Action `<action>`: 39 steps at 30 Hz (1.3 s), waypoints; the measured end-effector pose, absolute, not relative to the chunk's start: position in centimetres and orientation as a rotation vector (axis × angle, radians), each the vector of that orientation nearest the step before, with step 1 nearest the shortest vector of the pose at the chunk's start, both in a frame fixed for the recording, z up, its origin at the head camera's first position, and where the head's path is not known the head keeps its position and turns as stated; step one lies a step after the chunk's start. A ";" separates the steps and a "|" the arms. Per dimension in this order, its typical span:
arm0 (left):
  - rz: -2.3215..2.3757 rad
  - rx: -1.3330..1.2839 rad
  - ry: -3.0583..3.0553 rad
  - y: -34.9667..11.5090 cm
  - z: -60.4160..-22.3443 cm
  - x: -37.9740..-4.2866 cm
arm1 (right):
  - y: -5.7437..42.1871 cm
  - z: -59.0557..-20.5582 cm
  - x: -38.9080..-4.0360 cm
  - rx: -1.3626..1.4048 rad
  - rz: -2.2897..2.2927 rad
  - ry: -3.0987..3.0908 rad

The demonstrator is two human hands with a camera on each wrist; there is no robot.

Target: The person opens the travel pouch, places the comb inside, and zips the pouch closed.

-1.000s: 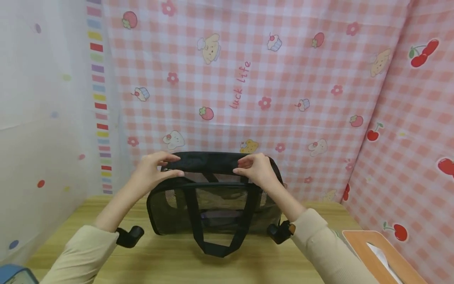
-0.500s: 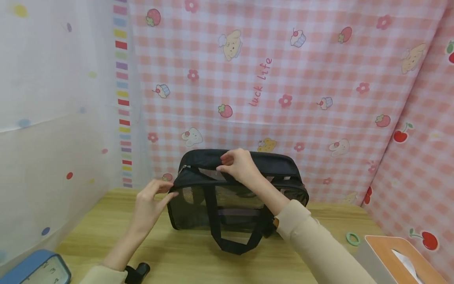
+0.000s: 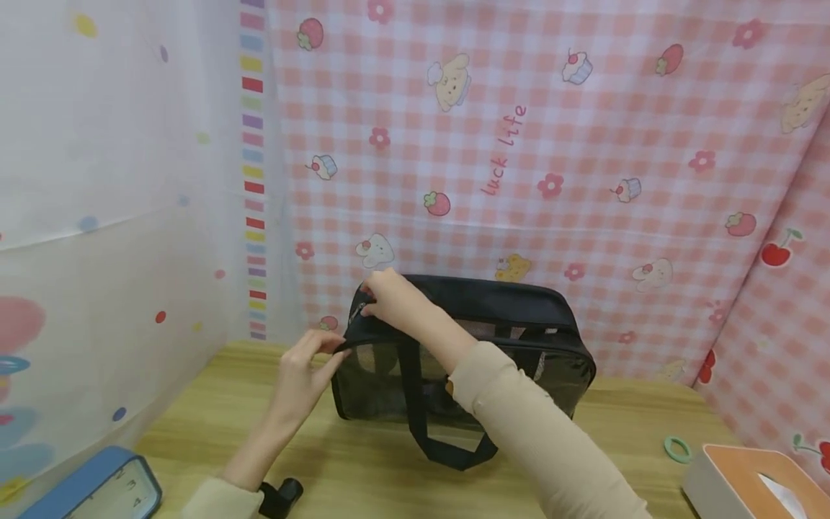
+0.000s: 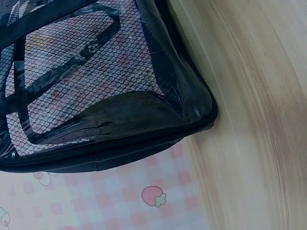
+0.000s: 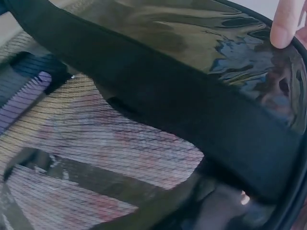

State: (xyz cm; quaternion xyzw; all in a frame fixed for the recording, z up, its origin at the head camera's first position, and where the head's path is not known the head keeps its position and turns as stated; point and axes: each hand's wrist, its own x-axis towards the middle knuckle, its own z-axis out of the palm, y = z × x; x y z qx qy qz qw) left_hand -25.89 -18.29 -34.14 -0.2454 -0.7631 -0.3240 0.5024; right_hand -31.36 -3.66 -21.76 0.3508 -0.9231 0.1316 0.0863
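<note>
A black bag [image 3: 376,382] with see-through front panels and mesh stands upright on the table. Its strap handle [image 3: 447,454] hangs down in front. My left hand [image 3: 301,371] pinches the bag's upper left corner between thumb and fingers. Above that corner is my right hand [image 3: 395,299], its thumb and fingertips a little apart beside the zipper pull [image 3: 357,311]. In the right wrist view a fingertip [image 5: 282,36] presses the bag's edge. Something purple and ridged [image 5: 29,98] shows through the panel. The left wrist view holds the bag's mesh side [image 4: 96,62] but no hand.
A blue clock [image 3: 97,486] stands at the front left. At the right are a tissue box [image 3: 746,468] with an orange top and a green ring [image 3: 677,449]. Patterned curtains [image 3: 570,144] hang behind the wooden table [image 3: 214,418] and at its sides.
My left hand has come down from the bag's top opening to its upper left corner and now pinches it. The right hand has moved left along the top to the zipper pull.
</note>
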 end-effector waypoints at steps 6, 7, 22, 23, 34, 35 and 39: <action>-0.761 -0.578 -1.833 -18.3 -34.4 -25.8 | -5.5 -21.2 -32.0 1.199 0.109 -2.829; -0.760 -0.576 -1.828 -18.3 -34.4 -25.8 | -5.7 -21.1 -32.0 1.219 0.062 -2.832; -0.777 -0.564 -1.820 -18.2 -34.7 -25.8 | -6.7 -21.9 -31.9 1.147 -0.285 -2.812; -0.778 -0.565 -1.817 -18.2 -34.7 -25.8 | -6.6 -22.0 -32.0 1.130 -0.232 -2.820; -0.790 -0.546 -1.810 -17.9 -34.8 -25.7 | -4.3 -23.0 -32.4 0.938 0.610 -2.734; -0.791 -0.544 -1.810 -17.9 -34.9 -25.7 | -4.2 -23.0 -32.4 0.911 0.677 -2.721; -0.791 -0.530 -1.802 -17.9 -34.8 -25.7 | -3.7 -22.9 -32.2 0.800 0.897 -2.686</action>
